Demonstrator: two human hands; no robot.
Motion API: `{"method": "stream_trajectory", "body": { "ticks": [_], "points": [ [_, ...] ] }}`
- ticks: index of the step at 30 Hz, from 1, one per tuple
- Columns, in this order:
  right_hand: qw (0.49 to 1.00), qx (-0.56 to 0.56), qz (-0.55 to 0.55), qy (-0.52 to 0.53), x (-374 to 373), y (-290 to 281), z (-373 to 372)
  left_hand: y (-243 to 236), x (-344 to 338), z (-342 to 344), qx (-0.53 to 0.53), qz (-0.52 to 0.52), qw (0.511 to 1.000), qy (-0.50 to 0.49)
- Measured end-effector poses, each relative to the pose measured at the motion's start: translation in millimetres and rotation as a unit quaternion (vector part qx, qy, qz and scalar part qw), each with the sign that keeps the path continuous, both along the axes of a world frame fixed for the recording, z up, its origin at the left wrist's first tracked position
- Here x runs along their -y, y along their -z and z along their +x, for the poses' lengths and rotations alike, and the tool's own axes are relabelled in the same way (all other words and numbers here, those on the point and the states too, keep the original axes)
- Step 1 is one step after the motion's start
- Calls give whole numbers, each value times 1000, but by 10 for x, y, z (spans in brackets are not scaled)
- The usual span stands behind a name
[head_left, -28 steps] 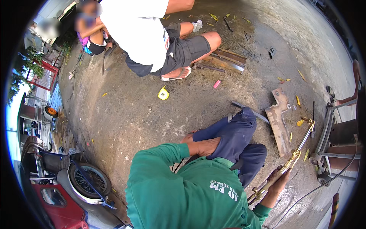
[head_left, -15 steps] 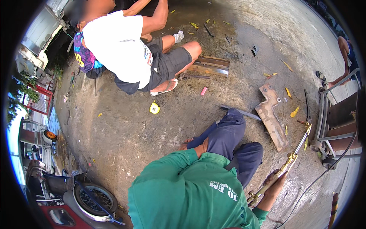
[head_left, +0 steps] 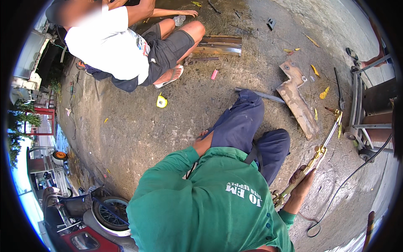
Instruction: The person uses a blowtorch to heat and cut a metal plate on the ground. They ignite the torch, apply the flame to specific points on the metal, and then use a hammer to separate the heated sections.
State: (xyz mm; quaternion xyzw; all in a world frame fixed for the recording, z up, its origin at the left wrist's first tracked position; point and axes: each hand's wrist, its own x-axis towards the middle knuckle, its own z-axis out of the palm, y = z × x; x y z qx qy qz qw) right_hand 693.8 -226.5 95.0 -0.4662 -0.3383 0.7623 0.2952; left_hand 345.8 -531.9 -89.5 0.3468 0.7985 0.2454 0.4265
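Observation:
My right hand is closed around the handle of a brass cutting torch. The torch slants up and to the right, its bent head close to a long dark tool lying on the ground. My left hand is low beside my left thigh; the leg partly hides it and its fingers cannot be made out. Ahead of my knees lies a brown, stepped steel plate with holes at its far end. A narrow metal bar reaches from behind my knee toward the plate.
A person in a white shirt squats at far left, beside steel channel pieces. A yellow tape measure and small pink object lie on the concrete. A wheeled metal cart and hose are right; a motorcycle wheel is lower left.
My view has shifted, so the ground objects sit higher in the picture. The other person's arm now stretches forward over their knees. The torch stays in my right hand.

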Motion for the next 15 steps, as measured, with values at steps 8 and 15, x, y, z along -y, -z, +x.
{"method": "stream_trajectory", "body": {
  "ticks": [8, 15],
  "points": [
    [1000, 9, -7, 4, 7, 44, -26, 73, 111, -58, 13, -33, 999, -25],
    [1000, -13, -4, -12, 4, 87, -84, -188, 191, 78, -4, 11, 1000, 13]
  ]
}}
